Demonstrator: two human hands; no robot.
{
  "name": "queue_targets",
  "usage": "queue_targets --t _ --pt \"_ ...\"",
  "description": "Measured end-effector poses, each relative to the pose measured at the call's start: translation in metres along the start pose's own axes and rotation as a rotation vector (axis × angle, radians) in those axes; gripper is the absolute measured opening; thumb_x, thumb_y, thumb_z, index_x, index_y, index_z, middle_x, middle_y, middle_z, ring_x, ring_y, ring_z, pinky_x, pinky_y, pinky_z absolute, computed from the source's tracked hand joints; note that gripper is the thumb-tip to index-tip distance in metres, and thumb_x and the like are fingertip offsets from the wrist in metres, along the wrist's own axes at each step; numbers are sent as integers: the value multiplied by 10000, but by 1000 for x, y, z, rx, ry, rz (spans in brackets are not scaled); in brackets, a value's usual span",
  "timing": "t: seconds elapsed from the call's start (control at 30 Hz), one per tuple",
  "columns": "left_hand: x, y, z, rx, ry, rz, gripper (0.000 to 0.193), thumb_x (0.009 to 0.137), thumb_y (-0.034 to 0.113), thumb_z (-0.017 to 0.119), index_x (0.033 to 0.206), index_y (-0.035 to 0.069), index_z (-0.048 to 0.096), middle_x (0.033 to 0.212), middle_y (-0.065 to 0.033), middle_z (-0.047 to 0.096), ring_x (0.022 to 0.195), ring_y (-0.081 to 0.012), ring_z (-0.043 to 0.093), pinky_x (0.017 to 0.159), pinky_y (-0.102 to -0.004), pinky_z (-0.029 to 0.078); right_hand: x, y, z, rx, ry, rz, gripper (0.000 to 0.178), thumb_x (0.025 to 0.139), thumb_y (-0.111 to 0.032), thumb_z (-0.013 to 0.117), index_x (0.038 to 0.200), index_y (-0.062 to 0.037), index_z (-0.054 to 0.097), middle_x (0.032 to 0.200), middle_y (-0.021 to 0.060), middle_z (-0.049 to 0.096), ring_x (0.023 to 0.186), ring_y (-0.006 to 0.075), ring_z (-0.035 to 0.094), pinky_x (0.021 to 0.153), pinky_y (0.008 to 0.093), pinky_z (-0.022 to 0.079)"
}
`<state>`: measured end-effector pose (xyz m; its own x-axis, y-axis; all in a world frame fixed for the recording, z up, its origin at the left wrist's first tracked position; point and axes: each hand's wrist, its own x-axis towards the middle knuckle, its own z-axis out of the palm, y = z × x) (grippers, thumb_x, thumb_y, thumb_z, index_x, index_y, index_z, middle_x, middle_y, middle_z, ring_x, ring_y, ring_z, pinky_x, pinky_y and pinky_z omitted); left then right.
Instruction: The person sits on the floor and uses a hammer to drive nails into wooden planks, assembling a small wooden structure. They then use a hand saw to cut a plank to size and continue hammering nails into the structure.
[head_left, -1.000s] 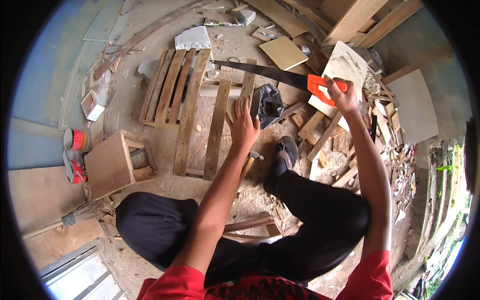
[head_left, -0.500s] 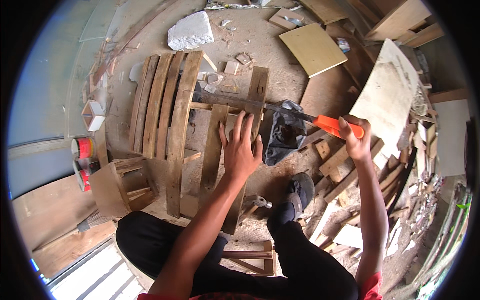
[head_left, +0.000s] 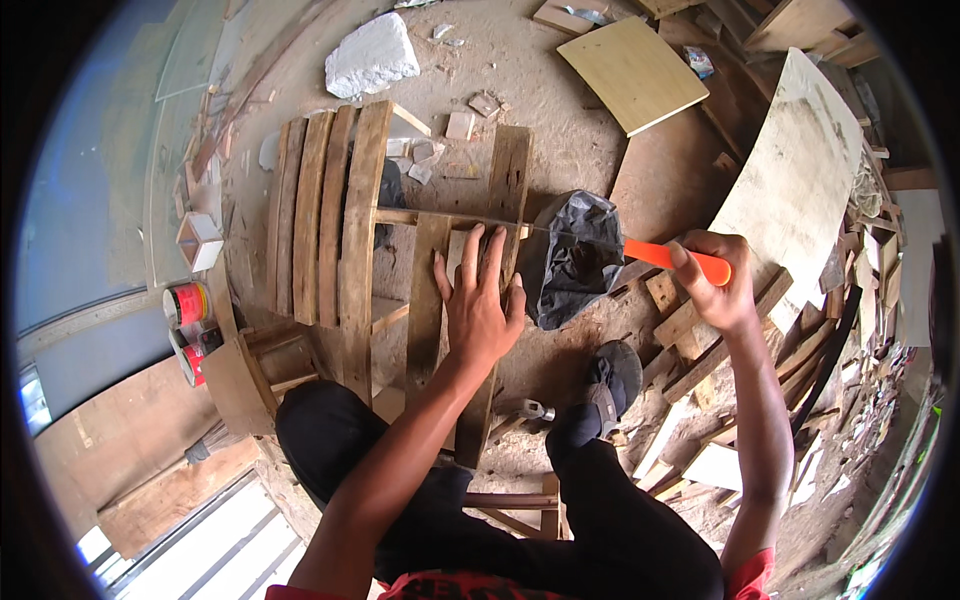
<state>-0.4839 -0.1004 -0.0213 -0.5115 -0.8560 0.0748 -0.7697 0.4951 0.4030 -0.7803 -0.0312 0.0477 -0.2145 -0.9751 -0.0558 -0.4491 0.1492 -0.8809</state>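
My right hand (head_left: 718, 280) is closed around the orange handle of a hand saw (head_left: 655, 254). The saw's thin blade (head_left: 590, 239) stretches leftward across a wooden slat (head_left: 511, 165), close to a crosspiece (head_left: 400, 216) of a slatted pallet (head_left: 365, 200). My left hand (head_left: 480, 310), fingers spread, rests on the pallet's two right-hand slats, just below the blade. Beneath the blade, right of the slats, lies a black bag (head_left: 558, 290). The exact point where the blade meets the wood is hard to make out.
A hammer (head_left: 535, 410) lies by my sandalled foot. Wood scraps (head_left: 700, 370) pile up on the right, beside a pale sheet (head_left: 790, 170). Farther off are a yellowish board (head_left: 635, 75) and a white block (head_left: 372, 58). Two cans (head_left: 186, 303) and a wooden box (head_left: 245, 385) stand left.
The view has shifted slightly. The saw's blade now appears thinner, lower and nearer the crosspiece, its handle still in my right hand. My left hand keeps its place on the slats.
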Motion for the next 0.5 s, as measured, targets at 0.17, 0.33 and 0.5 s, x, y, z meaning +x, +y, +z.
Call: queue_targets --t 0.17,0.33,0.5 --pt "0 -2 2 22 56 22 637 888 220 608 1479 77 420 1532 -169 350 1206 -314 569 1167 -639 139 -6 -4 -1 -1 19 -2 418 906 -364 700 717 9 680 539 46 566 508 100 527 477 294 421" --pt "0 -1 1 21 26 16 626 900 204 594 1477 59 399 1522 -195 344 1352 -350 409 1167 -641 118 -8 -3 -2 -27 5 6 390 899 -338 701 731 14 692 544 58 571 506 113 533 483 304 430" --pt "-5 0 -1 4 -12 -6 629 903 190 592 1479 49 383 1518 -206 339 1429 -368 324 1166 -643 110 -6 -11 -2 -75 2 -29 364 892 -311 702 717 8 692 539 77 568 475 145 520 478 325 430"
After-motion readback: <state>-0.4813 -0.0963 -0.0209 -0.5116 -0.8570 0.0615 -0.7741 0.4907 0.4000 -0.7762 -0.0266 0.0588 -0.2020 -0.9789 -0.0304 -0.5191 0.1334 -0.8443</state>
